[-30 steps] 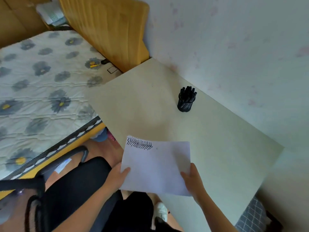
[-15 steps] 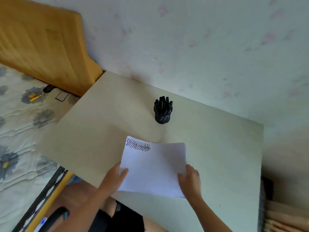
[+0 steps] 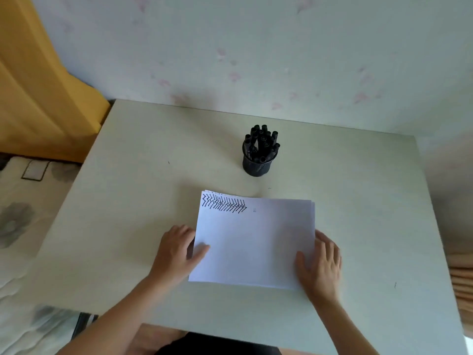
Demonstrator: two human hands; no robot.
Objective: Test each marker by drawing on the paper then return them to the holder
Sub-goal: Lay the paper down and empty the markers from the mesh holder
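A thin stack of white paper (image 3: 256, 242) lies flat on the pale desk (image 3: 143, 201), with a row of black zigzag marks in its top left corner. My left hand (image 3: 174, 254) pinches the paper's left edge, thumb on top. At the paper's right edge is my right hand (image 3: 322, 267), its thumb resting on the sheet and its fingers straight on the desk. Behind the paper stands a black mesh holder (image 3: 258, 166) full of several black markers (image 3: 262, 142), upright with caps up. Neither hand touches it.
The desk backs onto a pale wall with faint pink marks. A wooden headboard (image 3: 38, 98) and a flower-patterned bed (image 3: 23, 226) lie to the left of the desk. Something peach-coloured and ribbed (image 3: 460, 278) shows past the desk's right edge.
The paper, held in the air over my lap a second ago, has come forward and down onto the desk. My view has swung from the bed to face the desk and wall.
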